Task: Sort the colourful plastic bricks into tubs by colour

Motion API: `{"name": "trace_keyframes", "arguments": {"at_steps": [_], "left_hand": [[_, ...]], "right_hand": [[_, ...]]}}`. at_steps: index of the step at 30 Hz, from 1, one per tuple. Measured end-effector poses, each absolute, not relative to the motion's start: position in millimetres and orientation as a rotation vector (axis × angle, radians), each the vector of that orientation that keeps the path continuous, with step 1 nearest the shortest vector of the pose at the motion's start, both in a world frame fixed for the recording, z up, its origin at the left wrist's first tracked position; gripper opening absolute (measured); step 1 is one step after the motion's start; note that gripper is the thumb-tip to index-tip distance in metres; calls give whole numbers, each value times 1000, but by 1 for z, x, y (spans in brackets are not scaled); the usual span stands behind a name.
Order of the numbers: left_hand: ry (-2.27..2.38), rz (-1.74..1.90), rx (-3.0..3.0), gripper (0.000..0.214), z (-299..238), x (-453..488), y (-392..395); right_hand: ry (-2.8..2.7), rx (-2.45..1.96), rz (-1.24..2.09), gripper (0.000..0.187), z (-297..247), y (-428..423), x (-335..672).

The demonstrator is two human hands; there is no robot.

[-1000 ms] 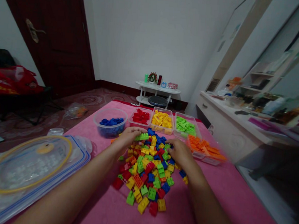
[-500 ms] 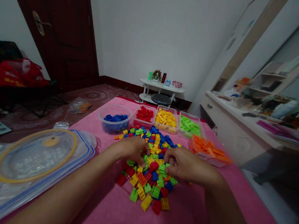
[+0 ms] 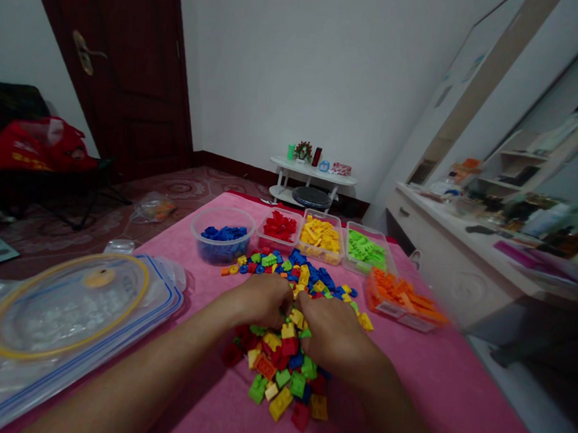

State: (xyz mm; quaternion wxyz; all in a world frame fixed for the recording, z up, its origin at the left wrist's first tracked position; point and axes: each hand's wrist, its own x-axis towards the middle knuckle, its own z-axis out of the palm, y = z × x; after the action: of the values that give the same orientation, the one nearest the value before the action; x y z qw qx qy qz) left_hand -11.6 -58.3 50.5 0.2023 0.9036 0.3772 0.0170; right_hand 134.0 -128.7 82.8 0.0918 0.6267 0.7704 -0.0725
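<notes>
On pink cloth [image 3: 445,386], left hand [image 3: 263,299] and right hand [image 3: 333,332] cover bricks [image 3: 282,378].

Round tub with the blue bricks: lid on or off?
Off. The round tub has a bare, open rim, and the blue bricks inside show uncovered from above.

— Any writing you can read from where you sit?
— No, nothing I can make out. The red bag [image 3: 41,150], far to the left of the brick pile [image 3: 286,361], carries yellow print, but it's too blurred for me to read.
— And the boxes?
— The box of orange bricks [image 3: 402,297], just right of the brick pile, has a pale label [image 3: 390,309] on its near wall. Its letters are too small for me. The small things on the white side table [image 3: 316,176], well beyond the pile, show me no legible marks either.
</notes>
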Motion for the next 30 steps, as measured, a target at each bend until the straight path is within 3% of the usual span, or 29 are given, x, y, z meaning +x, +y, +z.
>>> {"name": "trace_keyframes", "arguments": {"at_steps": [7, 10, 14, 18, 23, 30], "left_hand": [[953, 529, 1959, 30, 41, -22, -28], [924, 716, 1637, 43, 45, -15, -31], [843, 786, 1360, 59, 49, -5, -43], [751, 835, 1370, 65, 42, 1, -45], [779, 848, 1459, 63, 32, 6, -42], [849, 949, 1121, 47, 30, 3, -33]], "right_hand": [[2648, 2173, -343, 46, 86, -117, 178], [2802, 2337, -749, 44, 81, -108, 176], [2813, 2231, -1394, 56, 71, -101, 165], [2836, 2015, -1682, 47, 60, -98, 159], [2812, 2105, -1722, 33, 53, -96, 158], [2591, 2484, -1579, 36, 72, -78, 195]]}}
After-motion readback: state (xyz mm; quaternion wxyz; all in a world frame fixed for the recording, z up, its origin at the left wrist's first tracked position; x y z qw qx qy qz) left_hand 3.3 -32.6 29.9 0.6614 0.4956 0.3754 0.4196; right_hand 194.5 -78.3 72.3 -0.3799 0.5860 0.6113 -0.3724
